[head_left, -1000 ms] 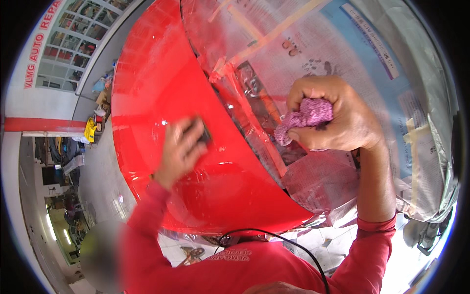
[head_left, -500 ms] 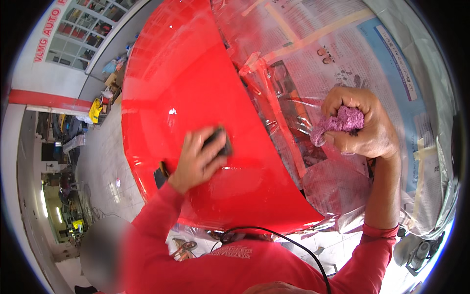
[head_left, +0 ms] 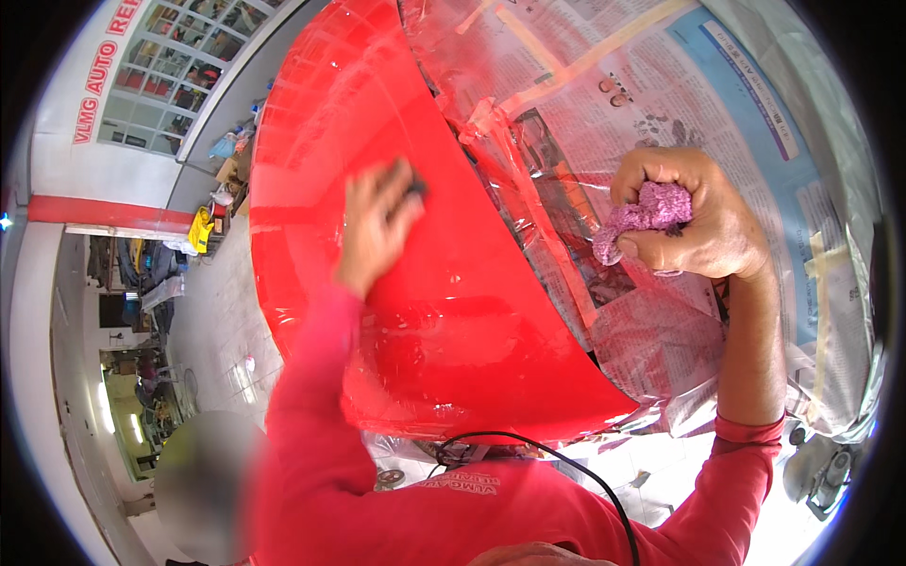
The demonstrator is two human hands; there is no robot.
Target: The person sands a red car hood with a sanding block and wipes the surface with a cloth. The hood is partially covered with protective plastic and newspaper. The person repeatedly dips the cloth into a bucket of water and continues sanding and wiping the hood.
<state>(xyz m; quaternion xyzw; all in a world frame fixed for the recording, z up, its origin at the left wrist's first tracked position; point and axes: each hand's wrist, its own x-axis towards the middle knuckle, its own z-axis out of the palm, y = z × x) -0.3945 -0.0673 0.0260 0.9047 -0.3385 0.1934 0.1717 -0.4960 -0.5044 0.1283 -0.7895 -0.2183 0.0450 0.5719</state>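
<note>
A glossy red car body panel (head_left: 453, 349), wet-looking with small pale spots, curves away in front of me. On its upper part lies my left hand (head_left: 373, 226), smeared by motion, its fingers over a small dark block (head_left: 416, 188) that rests against the paint. Only the block's edge shows past the fingertips. To the right, above newspaper masking, my right hand (head_left: 694, 217) is closed round a crumpled pink-purple cloth (head_left: 653, 219). Part of the cloth sticks out between thumb and fingers.
Newspaper sheets (head_left: 651, 123) with masking tape (head_left: 604, 52) and clear plastic film cover the area right of the panel. A black cable (head_left: 557, 457) loops across my front. A yellow item (head_left: 200, 229) and other clutter stand by the wall at the left.
My left hand has slid the dark block up and slightly left across the red panel. My right hand keeps hold of the cloth in about the same place.
</note>
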